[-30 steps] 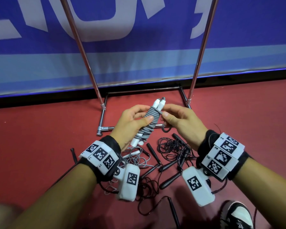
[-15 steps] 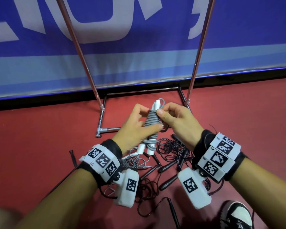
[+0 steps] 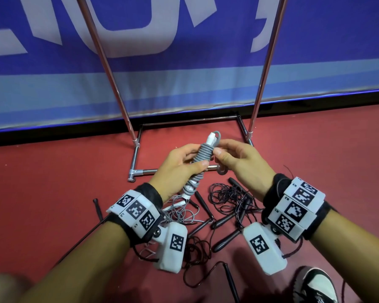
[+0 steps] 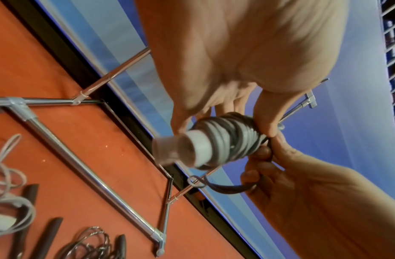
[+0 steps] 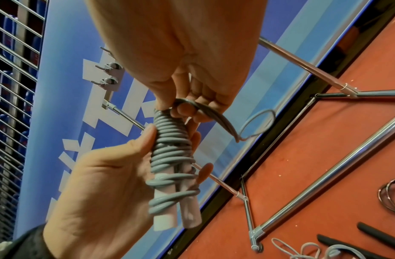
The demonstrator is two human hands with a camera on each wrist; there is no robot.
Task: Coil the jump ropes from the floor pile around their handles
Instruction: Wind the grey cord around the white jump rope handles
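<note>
- Grey jump rope (image 3: pixel 202 156), coiled around its white handles (image 5: pixel 176 217), is hanging above the floor pile (image 3: pixel 219 206).
- Left hand (image 3: pixel 179 167) is gripping the coil.
- Right hand (image 3: pixel 239 160) is pinching the loose rope end (image 5: pixel 216 119).

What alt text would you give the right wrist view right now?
Two hands hold a grey jump rope coiled around its paired white handles: the left hand grips the bundle, and the right hand pinches the rope's last loop at the top. Behind are a blue banner and red floor.
</note>
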